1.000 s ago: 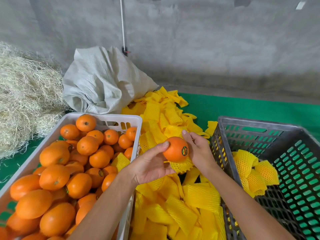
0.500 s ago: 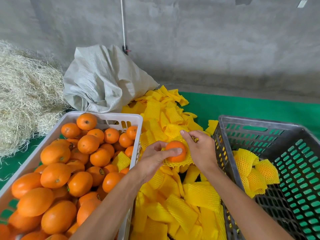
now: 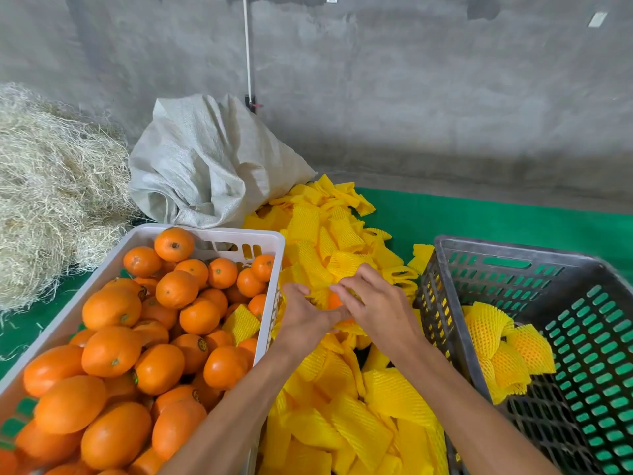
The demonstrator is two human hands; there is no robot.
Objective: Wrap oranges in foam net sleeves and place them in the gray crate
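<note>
- Left hand [image 3: 303, 317] curls its fingers around the orange [image 3: 334, 301], gripping it
- Right hand [image 3: 375, 303] pinches the foam net sleeve [image 3: 346, 325] over that orange

Pretty even, soft light here — nothing harsh, no hard shadows, just faint dark patches under the forearms and between the foam sleeves [image 3: 346, 399]. The loose oranges [image 3: 113, 351] show small dull highlights on top, so the light seems to come from above. Colours are punchy and well exposed. Wide-angle bending is obvious — the gray crate [image 3: 445, 323] rim and the white crate [image 3: 274, 269] wall bow outward toward the edges. The concrete wall [image 3: 411, 97] looks smeared and soft, and the hands [image 3: 342, 310] are slightly blurred.
</note>
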